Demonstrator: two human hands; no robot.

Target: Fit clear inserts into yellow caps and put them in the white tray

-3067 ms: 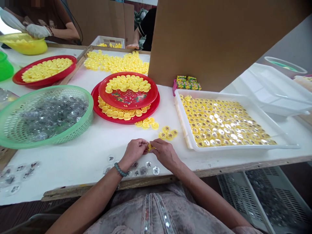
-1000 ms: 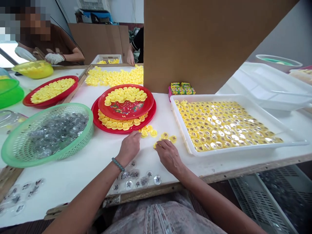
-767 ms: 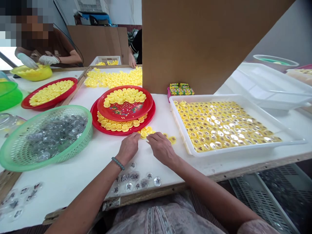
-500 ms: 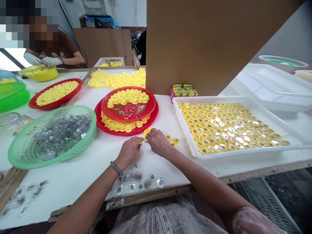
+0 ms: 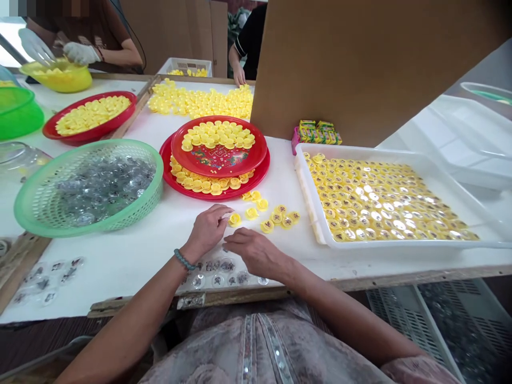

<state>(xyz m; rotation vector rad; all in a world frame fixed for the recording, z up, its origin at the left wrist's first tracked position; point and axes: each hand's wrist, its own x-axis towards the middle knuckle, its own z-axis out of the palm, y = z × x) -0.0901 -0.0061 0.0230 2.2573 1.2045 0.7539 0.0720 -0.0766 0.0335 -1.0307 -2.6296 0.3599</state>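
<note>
Several dark-printed round yellow plastic discs look finished beyond your right hand; plain yellow plastic discs remain. Its grip and that of your left hand cannot be told.

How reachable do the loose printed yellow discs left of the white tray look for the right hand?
Likely yes: the printed yellow discs lie just beyond the right hand, with only white tabletop visible between them.
</note>
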